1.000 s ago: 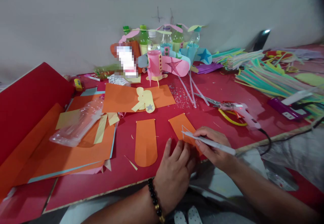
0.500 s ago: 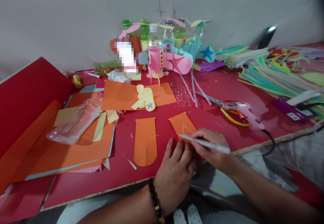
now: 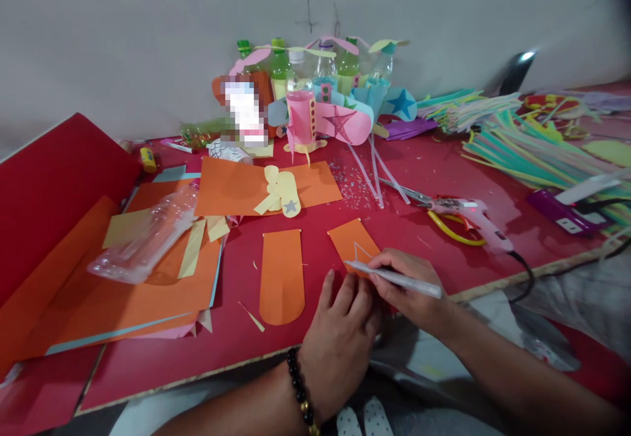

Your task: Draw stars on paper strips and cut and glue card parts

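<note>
A silver-white pen (image 3: 409,281) is pinched in my right hand (image 3: 407,294), its tip touching the lower left of an orange paper strip (image 3: 355,232). Pale lines on that strip form a pointed shape like part of a star. My left hand (image 3: 340,331), wearing a black and gold bead bracelet, lies over the strip's near end with its fingers resting on it; the thumb is hidden. To the left of this hand lies a second orange strip (image 3: 282,277) with a rounded near end.
Decorated plastic bottles (image 3: 300,110) stand at the back by the wall. A pink glue gun (image 3: 486,222) and scissors (image 3: 456,229) lie to the right, near pipe cleaners (image 3: 522,150). Orange sheets (image 3: 148,311) and a clear plastic bottle (image 3: 148,239) occupy the left.
The whole view has shifted very slightly left. The pen tip stays at the left side of the drawn shape, with barely any movement. Both hands keep their places.
</note>
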A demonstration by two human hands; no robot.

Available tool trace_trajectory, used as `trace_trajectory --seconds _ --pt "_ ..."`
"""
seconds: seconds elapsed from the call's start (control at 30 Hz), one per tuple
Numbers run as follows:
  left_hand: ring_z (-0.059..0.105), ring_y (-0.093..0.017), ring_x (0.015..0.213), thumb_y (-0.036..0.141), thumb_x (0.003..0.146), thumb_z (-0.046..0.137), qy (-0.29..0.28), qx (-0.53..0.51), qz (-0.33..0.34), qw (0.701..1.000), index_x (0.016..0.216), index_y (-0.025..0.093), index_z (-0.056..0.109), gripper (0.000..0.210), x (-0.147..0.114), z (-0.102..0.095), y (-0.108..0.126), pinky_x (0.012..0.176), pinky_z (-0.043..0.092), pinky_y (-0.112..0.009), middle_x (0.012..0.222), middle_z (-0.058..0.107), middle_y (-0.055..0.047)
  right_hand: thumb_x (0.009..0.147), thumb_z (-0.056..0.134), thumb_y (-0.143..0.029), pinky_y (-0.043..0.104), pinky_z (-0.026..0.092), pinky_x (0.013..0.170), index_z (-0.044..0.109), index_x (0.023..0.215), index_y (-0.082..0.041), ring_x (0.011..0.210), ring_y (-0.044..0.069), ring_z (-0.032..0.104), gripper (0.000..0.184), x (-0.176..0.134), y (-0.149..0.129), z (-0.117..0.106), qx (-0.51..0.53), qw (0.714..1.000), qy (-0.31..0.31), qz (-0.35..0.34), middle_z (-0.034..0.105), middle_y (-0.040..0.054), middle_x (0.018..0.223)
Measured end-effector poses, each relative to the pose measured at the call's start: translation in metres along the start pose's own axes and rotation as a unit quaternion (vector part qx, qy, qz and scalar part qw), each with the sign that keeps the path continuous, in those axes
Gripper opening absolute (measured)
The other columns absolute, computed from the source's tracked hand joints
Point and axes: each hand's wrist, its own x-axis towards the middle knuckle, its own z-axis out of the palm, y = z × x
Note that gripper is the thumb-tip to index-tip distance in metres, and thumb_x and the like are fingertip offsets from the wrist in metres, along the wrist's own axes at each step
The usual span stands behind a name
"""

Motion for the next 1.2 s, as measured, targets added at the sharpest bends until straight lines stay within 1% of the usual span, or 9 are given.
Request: trace_trajectory --seconds 0.2,0.37,0.5,0.63,0.7,0.8,1.1,1.2 --pt "0.039 -0.029 0.128 0.032 0.096 0.039 -0.003 -0.003 0.001 1.0 0.131 0.023 0.051 0.038 0.0 -0.003 0.0 0.111 0.027 -0.053 0.134 0.049 -0.008 0.088 0.055 -0.023 0.025 0.047 0.061 0.059 0.088 -0.021 0.065 0.014 0.06 0.004 -0.001 0.0 -0.001 -0.02 0.999 0.042 0.02 0.065 0.0012 0.076" --pt "0.04 -0.028 0.127 0.031 0.097 0.038 -0.012 0.001 0.0 1.0 0.126 0.021 0.054 0.035 0.001 -0.004 0.0 0.111 0.026 -0.053 0.133 0.05 -0.008 0.087 0.055 -0.024 0.024 0.044 0.053 0.057 0.083 -0.021 0.054 0.012 0.055 0.005 -0.002 0.0 -0.003 -0.023 0.996 0.077 0.05 0.062 -0.0001 0.067" --pt "0.039 -0.027 0.127 0.032 0.096 0.039 -0.013 0.013 -0.004 1.0 0.13 0.019 0.051 0.038 0.001 -0.003 0.0 0.111 0.027 -0.053 0.133 0.05 -0.008 0.087 0.056 -0.025 0.024 0.044 0.053 0.058 0.083 -0.021 0.057 0.013 0.056 0.006 -0.004 0.004 -0.007 -0.026 0.993 0.096 0.069 0.062 0.0006 0.069" --pt "0.039 -0.027 0.127 0.029 0.096 0.038 -0.013 0.014 -0.006 1.0 0.133 0.018 0.048 0.039 0.001 -0.003 0.0 0.111 0.028 -0.052 0.133 0.05 -0.007 0.087 0.057 -0.026 0.024 0.043 0.052 0.058 0.082 -0.021 0.053 0.012 0.053 0.007 -0.005 0.01 -0.01 -0.027 0.988 0.117 0.094 0.059 -0.0007 0.065" --pt "0.039 -0.027 0.127 0.028 0.097 0.037 -0.012 0.014 -0.01 1.0 0.133 0.018 0.048 0.039 0.002 -0.003 0.0 0.111 0.028 -0.052 0.132 0.05 -0.007 0.086 0.057 -0.026 0.025 0.043 0.053 0.058 0.081 -0.021 0.054 0.013 0.053 0.007 -0.006 0.012 -0.01 -0.033 0.986 0.127 0.103 0.059 -0.0004 0.066" --pt "0.039 -0.027 0.128 0.028 0.097 0.036 -0.012 0.013 -0.012 1.0 0.132 0.019 0.049 0.038 0.002 -0.003 0.001 0.112 0.028 -0.052 0.132 0.049 -0.006 0.086 0.058 -0.024 0.025 0.044 0.055 0.058 0.08 -0.021 0.058 0.013 0.056 0.006 -0.006 0.013 -0.01 -0.041 0.983 0.145 0.104 0.06 0.0003 0.069" --pt "0.038 -0.027 0.128 0.029 0.096 0.038 -0.013 0.008 -0.015 1.0 0.132 0.019 0.049 0.039 0.001 -0.004 0.002 0.112 0.027 -0.053 0.133 0.049 -0.007 0.083 0.059 -0.02 0.024 0.043 0.051 0.058 0.08 -0.022 0.054 0.012 0.055 0.004 -0.007 0.012 -0.011 -0.06 0.977 0.177 0.104 0.06 -0.0009 0.066" --pt "0.038 -0.027 0.128 0.029 0.097 0.038 -0.014 0.0 -0.016 1.0 0.134 0.019 0.047 0.04 0.001 -0.003 0.002 0.112 0.025 -0.053 0.133 0.049 -0.007 0.084 0.059 -0.02 0.024 0.043 0.052 0.058 0.083 -0.021 0.055 0.012 0.055 0.002 -0.01 0.008 -0.012 -0.062 0.977 0.184 0.09 0.061 -0.0002 0.067"
